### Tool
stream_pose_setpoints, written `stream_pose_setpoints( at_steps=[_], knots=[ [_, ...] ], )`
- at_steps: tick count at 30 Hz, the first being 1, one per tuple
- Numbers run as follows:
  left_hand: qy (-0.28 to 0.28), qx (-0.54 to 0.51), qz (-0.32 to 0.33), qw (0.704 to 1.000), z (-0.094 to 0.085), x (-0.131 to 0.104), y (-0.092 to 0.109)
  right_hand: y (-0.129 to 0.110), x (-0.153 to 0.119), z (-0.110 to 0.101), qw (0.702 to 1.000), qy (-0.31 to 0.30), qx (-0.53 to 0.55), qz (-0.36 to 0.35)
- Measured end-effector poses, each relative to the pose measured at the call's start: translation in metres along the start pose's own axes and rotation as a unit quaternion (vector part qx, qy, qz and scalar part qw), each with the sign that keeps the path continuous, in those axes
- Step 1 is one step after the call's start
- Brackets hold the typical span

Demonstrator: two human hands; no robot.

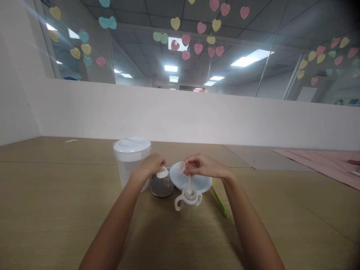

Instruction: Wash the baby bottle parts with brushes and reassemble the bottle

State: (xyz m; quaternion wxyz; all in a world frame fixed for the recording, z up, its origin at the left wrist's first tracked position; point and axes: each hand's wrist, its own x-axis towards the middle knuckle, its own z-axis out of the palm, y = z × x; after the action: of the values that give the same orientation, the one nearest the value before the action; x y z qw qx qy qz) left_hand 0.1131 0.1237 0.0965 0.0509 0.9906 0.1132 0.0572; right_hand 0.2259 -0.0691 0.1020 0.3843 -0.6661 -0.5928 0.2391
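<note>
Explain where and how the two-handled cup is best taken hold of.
Probably best by the two white handles, one hand coming from each side: they curve outward near the top of the upright cup. Coming from above suits less, as the right hand is there.

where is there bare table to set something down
Bare table lies left of the lidded pitcher, right of the right forearm as far as the pink cloth, and in a smaller patch between the forearms, nearer than the handled cup. It is crowded mid-table, where pitcher, cup, bowl, left hand and right hand bunch together.
</note>
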Motion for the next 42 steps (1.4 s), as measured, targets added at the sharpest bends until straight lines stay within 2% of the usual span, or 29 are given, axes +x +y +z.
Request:
stream_pose_setpoints(
  at_steps=[5, 8, 12, 16, 18, 21, 24, 27, 29, 32, 36, 39, 42],
  knots=[
    [0.003, -0.019, 0.004, 1.0, -0.003, -0.001, -0.001, 0.002, -0.002, 0.002, 0.998, -0.039, -0.023, 0.037],
    [-0.003, -0.033, -0.01, 0.999, -0.008, -0.005, 0.003, 0.002, -0.001, 0.004, 0.991, -0.051, -0.115, 0.051],
    [-0.014, -0.041, -0.021, 0.999, -0.017, -0.012, 0.009, 0.008, 0.002, 0.006, 0.965, -0.04, -0.251, 0.065],
    [0.013, -0.024, -0.013, 1.0, -0.024, -0.018, 0.016, 0.011, 0.002, 0.006, 0.971, -0.046, -0.219, 0.08],
    [0.036, -0.027, 0.003, 0.999, -0.026, -0.021, 0.022, 0.01, 0.003, 0.009, 0.98, -0.001, -0.191, 0.062],
    [0.063, -0.047, 0.066, 0.995, -0.03, -0.027, 0.039, 0.008, 0.013, 0.02, 0.983, 0.079, -0.163, -0.015],
    [0.079, -0.009, 0.085, 0.993, -0.03, -0.032, 0.058, 0.014, 0.029, 0.032, 0.977, 0.115, -0.155, -0.093],
    [0.107, 0.093, 0.079, 0.987, -0.026, -0.035, 0.074, 0.025, 0.04, 0.036, 0.951, 0.194, -0.185, -0.154],
    [0.132, 0.154, 0.113, 0.973, -0.021, -0.037, 0.082, 0.03, 0.041, 0.032, 0.928, 0.242, -0.208, -0.193],
    [0.147, 0.215, 0.15, 0.954, -0.016, -0.042, 0.089, 0.036, 0.038, 0.024, 0.9, 0.272, -0.257, -0.224],
    [0.154, 0.226, 0.158, 0.949, -0.013, -0.051, 0.098, 0.046, 0.032, 0.019, 0.838, 0.321, -0.356, -0.259],
    [0.159, 0.225, 0.182, 0.944, -0.011, -0.055, 0.104, 0.057, 0.023, 0.019, 0.793, 0.367, -0.419, -0.248],
    [0.178, 0.198, 0.213, 0.94, -0.007, -0.056, 0.107, 0.062, 0.007, 0.02, 0.772, 0.385, -0.453, -0.222]
  ],
)
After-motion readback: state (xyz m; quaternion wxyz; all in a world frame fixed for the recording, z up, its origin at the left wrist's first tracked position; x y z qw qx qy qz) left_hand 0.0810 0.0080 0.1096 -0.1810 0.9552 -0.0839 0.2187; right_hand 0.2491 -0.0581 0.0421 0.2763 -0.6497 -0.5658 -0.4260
